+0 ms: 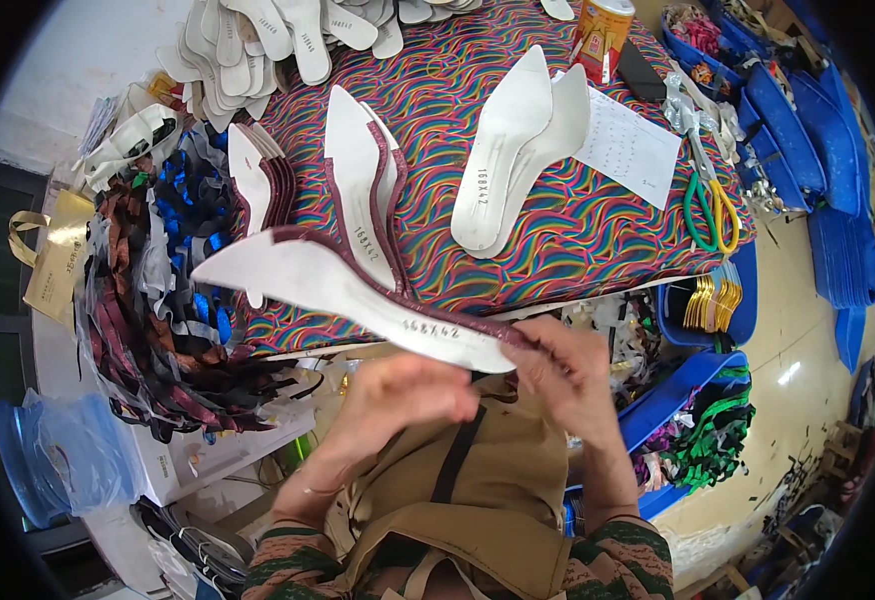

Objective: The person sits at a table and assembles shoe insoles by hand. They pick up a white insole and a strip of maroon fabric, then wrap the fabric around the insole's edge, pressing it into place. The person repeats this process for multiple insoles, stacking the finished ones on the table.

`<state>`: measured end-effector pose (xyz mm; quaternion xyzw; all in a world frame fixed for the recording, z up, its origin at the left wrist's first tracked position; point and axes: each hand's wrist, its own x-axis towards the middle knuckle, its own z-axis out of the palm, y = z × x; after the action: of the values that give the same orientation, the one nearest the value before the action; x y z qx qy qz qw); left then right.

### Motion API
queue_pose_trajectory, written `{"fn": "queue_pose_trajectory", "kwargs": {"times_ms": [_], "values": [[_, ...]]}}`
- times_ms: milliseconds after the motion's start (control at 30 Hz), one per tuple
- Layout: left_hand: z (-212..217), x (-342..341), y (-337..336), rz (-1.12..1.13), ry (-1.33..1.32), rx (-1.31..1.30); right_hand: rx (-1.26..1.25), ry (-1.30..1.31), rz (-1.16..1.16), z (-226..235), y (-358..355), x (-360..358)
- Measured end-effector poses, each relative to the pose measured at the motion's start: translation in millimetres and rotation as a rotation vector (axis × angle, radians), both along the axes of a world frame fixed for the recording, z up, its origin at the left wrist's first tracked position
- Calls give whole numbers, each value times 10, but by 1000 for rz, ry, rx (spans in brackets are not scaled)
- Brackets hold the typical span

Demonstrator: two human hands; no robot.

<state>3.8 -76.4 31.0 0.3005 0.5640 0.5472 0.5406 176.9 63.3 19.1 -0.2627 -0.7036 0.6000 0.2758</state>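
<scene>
the left of the hands (403,395) is blurred; top edge crops the insole pile (230,40)

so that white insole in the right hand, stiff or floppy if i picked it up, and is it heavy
The insole is probably fairly stiff: gripped near its rounded end by the right hand, its pointed end juts out without obvious sag. It's likely light for its size, since it looks thin. Its smooth-looking white face may be somewhat slippery.
</scene>
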Motion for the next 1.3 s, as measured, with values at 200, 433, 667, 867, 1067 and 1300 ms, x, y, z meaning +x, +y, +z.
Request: {"fn": "queue_pose_trajectory", "kwargs": {"times_ms": [200,433,667,867,1067,1300], "values": [[680,-239,329,-344,1365,348,341,-53,215,54,164,8],[347,-480,338,-766,974,32,383,-87,376,137,328,158],[244,-347,111,-428,273,-235,449,-104,63,56,172,425],[200,-104,75,-104,-156,-122,513,-1,-100,22,-345,145],[244,64,306,259,-56,-18,679,89,-61,-163,-416,-262],[227,-151,426,349,-330,-28,449,86,117,-162,-370,-257]]}}
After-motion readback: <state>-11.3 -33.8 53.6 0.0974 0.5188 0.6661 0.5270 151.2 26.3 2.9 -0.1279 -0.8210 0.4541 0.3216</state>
